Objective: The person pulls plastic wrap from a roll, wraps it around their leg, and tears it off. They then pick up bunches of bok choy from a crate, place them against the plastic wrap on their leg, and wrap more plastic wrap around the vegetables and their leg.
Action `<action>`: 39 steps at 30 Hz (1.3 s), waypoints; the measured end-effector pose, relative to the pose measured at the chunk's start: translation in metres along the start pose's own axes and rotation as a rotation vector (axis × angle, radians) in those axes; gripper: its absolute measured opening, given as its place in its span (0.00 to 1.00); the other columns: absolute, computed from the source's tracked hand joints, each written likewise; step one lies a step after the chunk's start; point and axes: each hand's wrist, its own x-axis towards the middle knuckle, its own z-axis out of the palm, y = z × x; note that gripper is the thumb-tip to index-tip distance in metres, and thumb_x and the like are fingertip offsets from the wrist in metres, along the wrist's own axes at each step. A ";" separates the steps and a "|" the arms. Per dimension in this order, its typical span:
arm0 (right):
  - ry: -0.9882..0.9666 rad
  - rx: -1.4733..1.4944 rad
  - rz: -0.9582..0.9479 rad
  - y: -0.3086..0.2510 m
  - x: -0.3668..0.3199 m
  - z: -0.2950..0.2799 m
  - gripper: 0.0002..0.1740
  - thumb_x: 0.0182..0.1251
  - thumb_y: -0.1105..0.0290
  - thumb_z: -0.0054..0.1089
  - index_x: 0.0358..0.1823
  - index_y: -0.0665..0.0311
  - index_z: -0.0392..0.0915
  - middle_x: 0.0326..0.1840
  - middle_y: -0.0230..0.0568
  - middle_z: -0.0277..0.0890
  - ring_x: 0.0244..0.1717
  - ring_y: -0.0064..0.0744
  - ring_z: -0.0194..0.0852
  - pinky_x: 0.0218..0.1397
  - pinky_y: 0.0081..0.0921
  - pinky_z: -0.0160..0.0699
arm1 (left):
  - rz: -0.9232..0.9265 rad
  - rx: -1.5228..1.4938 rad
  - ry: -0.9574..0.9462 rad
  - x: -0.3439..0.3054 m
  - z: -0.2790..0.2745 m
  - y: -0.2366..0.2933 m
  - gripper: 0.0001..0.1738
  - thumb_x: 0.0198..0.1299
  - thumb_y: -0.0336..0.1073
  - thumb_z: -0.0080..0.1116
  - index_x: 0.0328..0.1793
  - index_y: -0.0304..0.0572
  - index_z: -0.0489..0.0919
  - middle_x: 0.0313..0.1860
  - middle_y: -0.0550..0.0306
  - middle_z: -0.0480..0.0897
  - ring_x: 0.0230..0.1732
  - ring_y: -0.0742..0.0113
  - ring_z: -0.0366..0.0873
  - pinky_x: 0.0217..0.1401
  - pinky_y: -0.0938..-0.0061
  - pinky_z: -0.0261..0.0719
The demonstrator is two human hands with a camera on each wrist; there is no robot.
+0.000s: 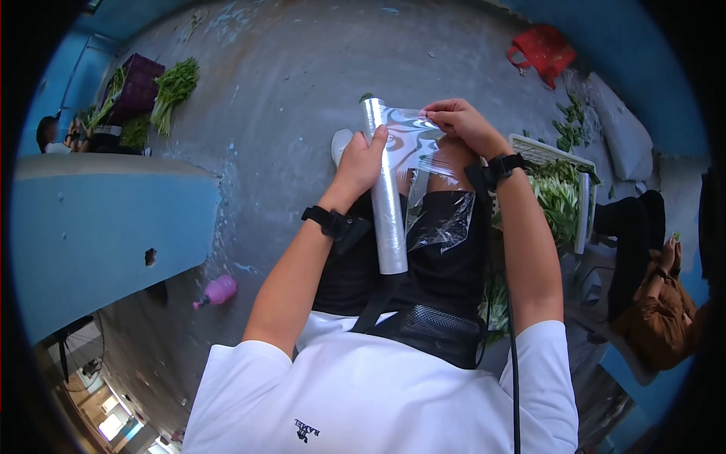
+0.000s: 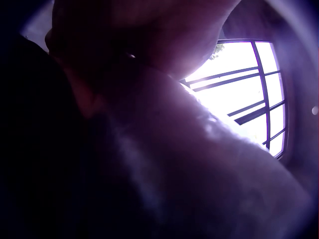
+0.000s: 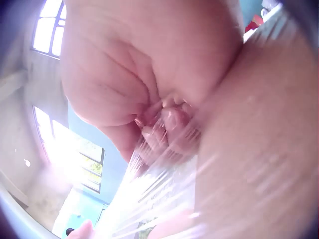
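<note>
A roll of clear plastic wrap (image 1: 389,219) lies lengthwise above the person's lap. The left hand (image 1: 361,163) grips it near its far end, thumb along the side. In the dim left wrist view, the hand (image 2: 144,30) shows above the shiny roll (image 2: 199,149). A sheet of film (image 1: 412,144) stretches from the roll to the right hand (image 1: 469,127), which pinches its far corner. In the right wrist view, the curled right hand (image 3: 154,64) has creased film (image 3: 149,169) bunched at its fingers. A loose flap of film hangs over the right thigh.
A white crate (image 1: 582,208) of leafy greens stands by the right leg. Beyond it are a red bag (image 1: 541,53) and a white sack (image 1: 616,125). Another person (image 1: 658,303) sits at right. At left are a low blue wall (image 1: 113,234), pink bottle (image 1: 217,290) and purple crate (image 1: 136,87).
</note>
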 end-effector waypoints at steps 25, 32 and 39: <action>0.052 -0.296 -0.048 0.007 0.005 0.014 0.14 0.75 0.67 0.61 0.54 0.67 0.86 0.39 0.24 0.80 0.36 0.14 0.68 0.41 0.16 0.68 | -0.095 0.021 0.145 -0.009 -0.027 0.012 0.35 0.72 0.60 0.55 0.46 0.23 0.79 0.43 0.28 0.86 0.49 0.36 0.86 0.53 0.54 0.81; 0.195 -0.317 -0.142 -0.008 0.003 0.022 0.28 0.69 0.47 0.66 0.54 0.67 0.85 0.46 0.36 0.83 0.47 0.26 0.76 0.52 0.23 0.75 | -0.041 0.192 0.040 -0.015 -0.020 0.021 0.36 0.73 0.62 0.50 0.48 0.25 0.74 0.46 0.23 0.84 0.51 0.28 0.83 0.55 0.49 0.79; 0.132 -0.837 -0.075 -0.015 0.022 0.040 0.39 0.61 0.38 0.70 0.54 0.71 0.84 0.44 0.45 0.86 0.47 0.34 0.82 0.53 0.34 0.81 | 0.006 0.201 0.025 -0.014 -0.017 0.022 0.36 0.74 0.62 0.48 0.51 0.25 0.74 0.46 0.22 0.83 0.52 0.27 0.83 0.55 0.48 0.79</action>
